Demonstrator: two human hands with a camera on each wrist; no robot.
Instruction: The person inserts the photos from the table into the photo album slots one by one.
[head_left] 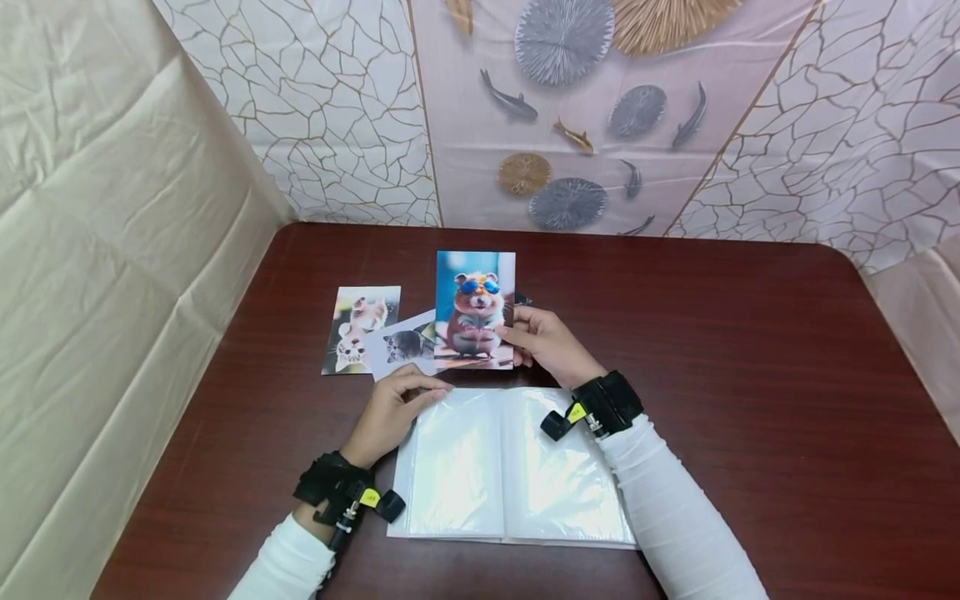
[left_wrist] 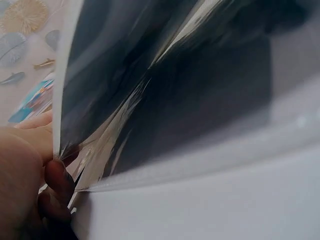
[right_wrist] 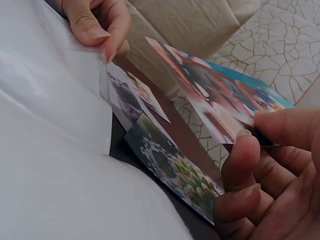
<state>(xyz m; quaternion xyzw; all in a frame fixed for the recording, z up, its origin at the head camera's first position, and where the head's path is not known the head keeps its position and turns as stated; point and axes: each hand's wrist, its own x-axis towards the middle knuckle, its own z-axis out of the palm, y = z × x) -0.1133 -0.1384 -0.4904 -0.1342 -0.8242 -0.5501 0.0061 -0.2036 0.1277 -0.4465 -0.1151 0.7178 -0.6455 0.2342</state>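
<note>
A photo card (head_left: 474,304) of a hamster in sunglasses stands upright above the table, its right edge pinched between thumb and fingers of my right hand (head_left: 555,343). Below it lies an open photo album (head_left: 459,467) with clear plastic pockets. My left hand (head_left: 390,417) pinches the top left corner of an album page (left_wrist: 165,100), which fills most of the left wrist view. Behind the held card, a grey cat photo (head_left: 405,343) partly overlaps a photo of a white kitten (head_left: 352,333). The right wrist view also shows a photo with green plants and water drops (right_wrist: 172,167).
All of this is on a dark red-brown wooden table (head_left: 750,400). Pale cloth (head_left: 112,250) hangs along the left side, and a patterned backdrop (head_left: 465,183) hangs behind the far edge. Each wrist carries a black strapped camera (head_left: 611,400).
</note>
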